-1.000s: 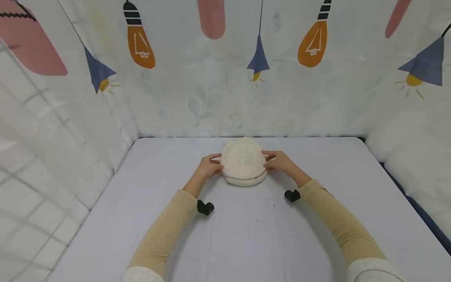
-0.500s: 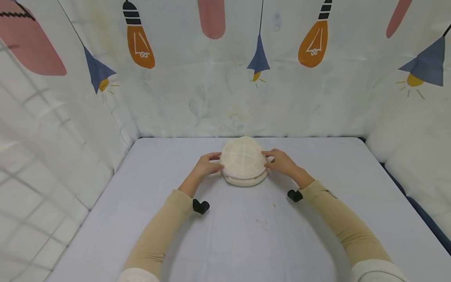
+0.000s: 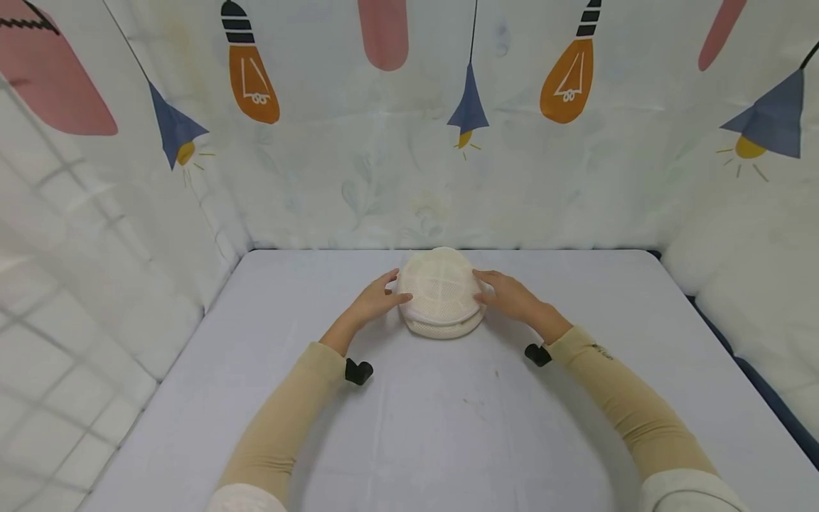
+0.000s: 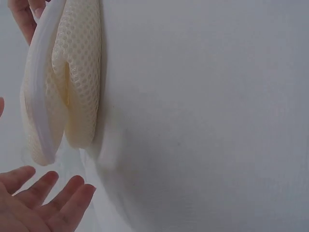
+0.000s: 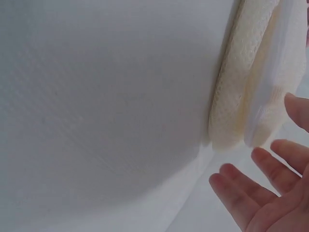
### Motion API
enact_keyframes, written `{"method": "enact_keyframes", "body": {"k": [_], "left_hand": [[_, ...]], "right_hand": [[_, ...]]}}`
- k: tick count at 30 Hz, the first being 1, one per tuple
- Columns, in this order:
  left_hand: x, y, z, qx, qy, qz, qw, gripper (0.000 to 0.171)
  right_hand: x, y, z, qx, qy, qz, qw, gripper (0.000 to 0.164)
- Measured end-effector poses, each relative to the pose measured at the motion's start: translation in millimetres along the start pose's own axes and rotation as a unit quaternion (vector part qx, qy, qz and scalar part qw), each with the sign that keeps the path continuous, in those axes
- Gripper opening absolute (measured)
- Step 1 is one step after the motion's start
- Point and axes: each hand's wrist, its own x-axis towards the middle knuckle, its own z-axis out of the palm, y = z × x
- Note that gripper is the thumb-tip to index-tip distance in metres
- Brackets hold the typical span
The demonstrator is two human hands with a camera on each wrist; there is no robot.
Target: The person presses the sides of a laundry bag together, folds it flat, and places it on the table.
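Note:
A round cream mesh laundry bag (image 3: 441, 288) with a pale band along its edge lies on the table near the back. My left hand (image 3: 376, 300) is at its left side with fingers apart; the left wrist view shows spread fingers (image 4: 72, 200) a short gap away from the mesh. At the bag's right side is my right hand (image 3: 512, 297), thumb and fingers parted. Seen from the right wrist, its fingertips (image 5: 263, 157) lie close to the bag without curling round it; whether the thumb touches is unclear. The bag's two padded halves bulge, with a fold between them (image 4: 67, 92).
A white cloth covers the table (image 3: 435, 427), with a few small specks near the middle. Behind it hangs a white curtain (image 3: 320, 178) printed with lamps and bulbs. Black mounts (image 3: 358, 371) sit at both wrists.
The hands have loosened from the bag's sides, their fingers now spread. The left forearm has shifted slightly left, the right slightly right. The bag has stayed nearly in place.

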Motion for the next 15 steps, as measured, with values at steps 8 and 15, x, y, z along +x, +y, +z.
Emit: {"method": "enact_keyframes", "body": {"k": [8, 15], "left_hand": [[4.4, 3.5, 5.3, 0.147, -0.019, 0.077, 0.9859, 0.084], [5.2, 7.2, 8.2, 0.242, -0.027, 0.09, 0.9658, 0.086]], "right_hand": [[0.4, -3.9, 3.3, -0.018, -0.007, -0.016, 1.0, 0.069], [1.9, -8.3, 7.2, -0.029, -0.04, 0.004, 0.999, 0.079]]}}
